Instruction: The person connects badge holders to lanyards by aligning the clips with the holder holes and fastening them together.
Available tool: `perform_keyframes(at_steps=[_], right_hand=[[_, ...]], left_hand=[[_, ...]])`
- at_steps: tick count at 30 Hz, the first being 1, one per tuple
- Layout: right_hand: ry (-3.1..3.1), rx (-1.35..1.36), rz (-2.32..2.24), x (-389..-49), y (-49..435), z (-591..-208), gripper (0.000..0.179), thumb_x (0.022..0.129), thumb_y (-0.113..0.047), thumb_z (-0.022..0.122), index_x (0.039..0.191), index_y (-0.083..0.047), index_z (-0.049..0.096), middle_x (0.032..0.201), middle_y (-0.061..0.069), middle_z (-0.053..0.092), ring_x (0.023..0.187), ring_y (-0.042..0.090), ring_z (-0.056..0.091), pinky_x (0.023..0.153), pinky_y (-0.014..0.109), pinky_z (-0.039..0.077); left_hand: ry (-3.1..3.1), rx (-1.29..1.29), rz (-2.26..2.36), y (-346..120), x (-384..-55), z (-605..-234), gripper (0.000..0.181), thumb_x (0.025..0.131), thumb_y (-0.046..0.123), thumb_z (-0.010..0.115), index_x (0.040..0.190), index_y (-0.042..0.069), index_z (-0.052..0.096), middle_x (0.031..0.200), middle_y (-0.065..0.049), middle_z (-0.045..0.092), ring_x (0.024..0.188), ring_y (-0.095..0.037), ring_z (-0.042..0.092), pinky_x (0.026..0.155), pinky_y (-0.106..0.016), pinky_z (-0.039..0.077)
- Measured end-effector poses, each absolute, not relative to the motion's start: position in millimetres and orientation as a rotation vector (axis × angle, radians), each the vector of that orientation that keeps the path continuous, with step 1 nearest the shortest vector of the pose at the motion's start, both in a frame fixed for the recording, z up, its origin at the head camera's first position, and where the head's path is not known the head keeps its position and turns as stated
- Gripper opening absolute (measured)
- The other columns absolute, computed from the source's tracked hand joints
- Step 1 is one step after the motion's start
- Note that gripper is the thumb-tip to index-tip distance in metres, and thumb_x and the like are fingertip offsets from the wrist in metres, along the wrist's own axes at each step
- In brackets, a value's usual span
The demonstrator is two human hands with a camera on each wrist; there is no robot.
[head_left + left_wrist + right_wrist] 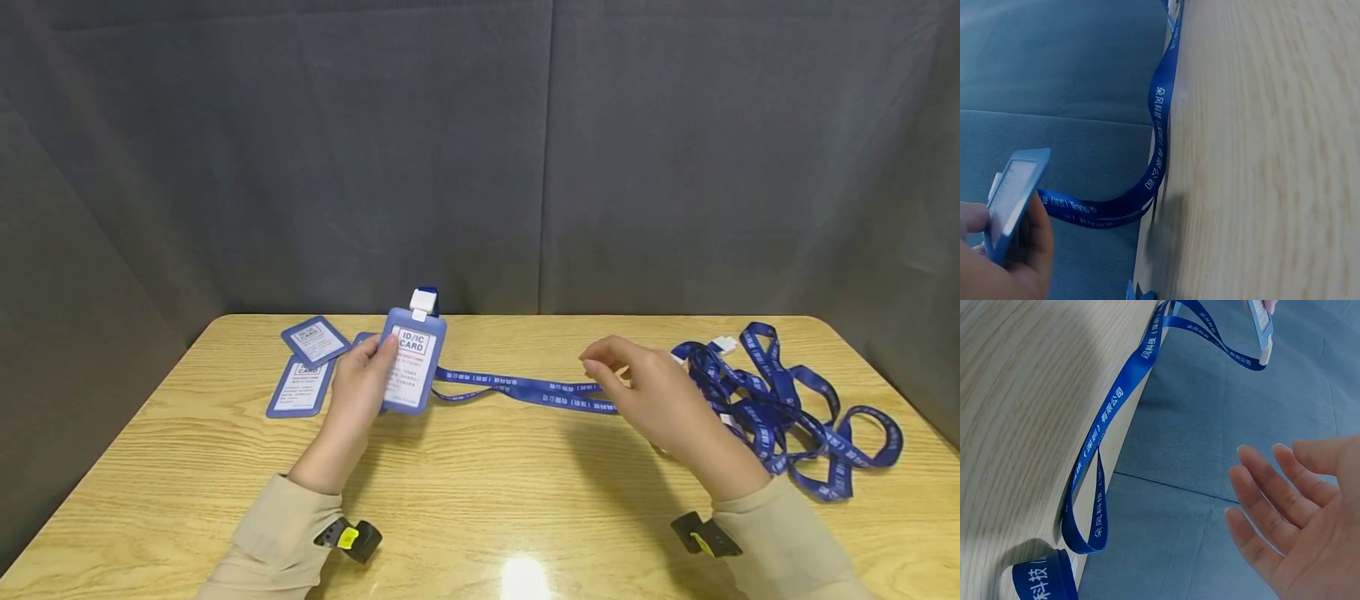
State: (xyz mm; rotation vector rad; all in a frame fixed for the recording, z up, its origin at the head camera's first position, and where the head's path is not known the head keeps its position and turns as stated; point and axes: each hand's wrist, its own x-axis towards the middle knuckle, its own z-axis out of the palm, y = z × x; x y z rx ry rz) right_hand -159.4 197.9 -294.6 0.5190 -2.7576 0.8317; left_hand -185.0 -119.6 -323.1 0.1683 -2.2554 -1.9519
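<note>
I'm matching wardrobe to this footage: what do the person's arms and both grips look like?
Left sleeve and right sleeve are plain beige, ending short of the hands. A small black device sits at each cuff, left device and right device, both marked yellow. Left grip and right grip are bare; no gloves or rings show.

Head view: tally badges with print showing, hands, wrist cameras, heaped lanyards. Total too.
Badges with print showing: 3
Hands: 2
Wrist cameras: 2
Heaped lanyards: too tangled to count
Total, lanyards excluded: 7
</note>
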Motion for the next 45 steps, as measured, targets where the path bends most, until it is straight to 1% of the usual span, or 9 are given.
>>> perform_keyframes(at_steps=[9, 11, 15, 22, 25, 28, 31, 38, 45], right_hand=[[-2.754, 0.513, 0.803, -160.5, 198.1, -296.9, 0.020, 0.103, -0.022, 0.055, 0.113, -0.010, 0.067, 0.105, 0.005, 0.072, 0.093, 0.024, 0.067, 0.083, 0.049, 0.052], [-2.753, 0.512, 0.800, -160.5, 198.2, -297.0, 0.019, 0.103, -0.023, 0.056, 0.113, -0.010, 0.068, 0.105, 0.005, 0.072, 0.092, 0.024, 0.067, 0.083, 0.049, 0.052], [-2.748, 0.519, 0.796, -160.1, 198.3, -297.0, 0.020, 0.103, -0.022, 0.056, 0.113, -0.009, 0.068, 0.105, 0.005, 0.072, 0.092, 0.024, 0.067, 0.082, 0.049, 0.052], [-2.784, 0.489, 0.783, -161.6, 197.9, -298.7, 0.021, 0.103, -0.024, 0.056, 0.114, -0.010, 0.067, 0.105, 0.005, 0.072, 0.093, 0.025, 0.066, 0.082, 0.049, 0.053], [-2.792, 0.484, 0.776, -162.2, 198.2, -300.2, 0.021, 0.103, -0.025, 0.055, 0.114, -0.011, 0.067, 0.105, 0.004, 0.072, 0.092, 0.024, 0.066, 0.081, 0.048, 0.053], [-2.799, 0.488, 0.772, -162.7, 198.5, -301.0, 0.021, 0.104, -0.026, 0.055, 0.114, -0.012, 0.066, 0.104, 0.004, 0.072, 0.091, 0.023, 0.066, 0.078, 0.047, 0.053], [-2.805, 0.492, 0.770, -162.6, 198.5, -301.2, 0.021, 0.104, -0.026, 0.055, 0.114, -0.011, 0.066, 0.104, 0.003, 0.072, 0.090, 0.023, 0.066, 0.076, 0.046, 0.053], [-2.805, 0.498, 0.767, -163.0, 197.4, -302.6, 0.019, 0.103, -0.025, 0.056, 0.113, -0.012, 0.067, 0.102, 0.002, 0.072, 0.088, 0.022, 0.067, 0.072, 0.044, 0.053], [-2.801, 0.503, 0.751, -163.9, 196.6, -305.6, 0.018, 0.103, -0.025, 0.057, 0.111, -0.012, 0.067, 0.101, 0.002, 0.072, 0.089, 0.022, 0.067, 0.072, 0.043, 0.054]], left_hand=[[-2.320, 0.199, -1.997, -120.8, -186.6, -330.7, 0.044, 0.106, 0.027, 0.047, 0.140, -0.001, 0.052, 0.111, -0.012, 0.060, 0.092, -0.013, 0.052, 0.082, -0.025, 0.043], [-2.329, 0.209, -2.029, -121.3, -187.1, -331.9, 0.045, 0.106, 0.027, 0.046, 0.142, -0.001, 0.050, 0.111, -0.013, 0.059, 0.093, -0.014, 0.051, 0.081, -0.025, 0.042], [-2.308, 0.208, -2.173, -122.7, -187.2, -333.3, 0.051, 0.107, 0.024, 0.044, 0.148, -0.004, 0.038, 0.126, -0.016, 0.055, 0.100, -0.013, 0.053, 0.081, -0.021, 0.044], [-2.265, 0.122, -2.391, -125.9, -191.9, -338.9, 0.052, 0.103, 0.008, 0.045, 0.151, -0.007, 0.029, 0.136, -0.023, 0.052, 0.095, -0.006, 0.061, 0.083, -0.022, 0.048], [-2.319, 0.077, -2.386, -127.4, -193.5, -342.2, 0.058, 0.101, 0.002, 0.045, 0.153, -0.007, 0.023, 0.148, -0.024, 0.043, 0.109, -0.017, 0.061, 0.097, -0.031, 0.045], [-2.366, 0.050, -2.373, -127.8, -194.1, -344.7, 0.063, 0.100, 0.000, 0.045, 0.155, -0.006, 0.014, 0.155, -0.023, 0.031, 0.129, -0.030, 0.050, 0.109, -0.044, 0.036], [-2.370, 0.043, -2.377, -127.0, -193.8, -346.6, 0.063, 0.101, -0.002, 0.043, 0.155, -0.007, 0.011, 0.155, -0.024, 0.030, 0.134, -0.036, 0.043, 0.111, -0.046, 0.033], [-2.369, 0.039, -2.331, -125.8, -193.8, -349.1, 0.058, 0.101, -0.004, 0.047, 0.151, -0.011, 0.020, 0.145, -0.029, 0.044, 0.121, -0.031, 0.057, 0.100, -0.035, 0.046], [-2.495, 0.007, -2.223, -125.0, -193.2, -347.6, 0.071, 0.096, -0.006, 0.056, 0.153, -0.011, 0.014, 0.151, -0.029, 0.036, 0.135, -0.038, 0.042, 0.108, -0.045, 0.037]])
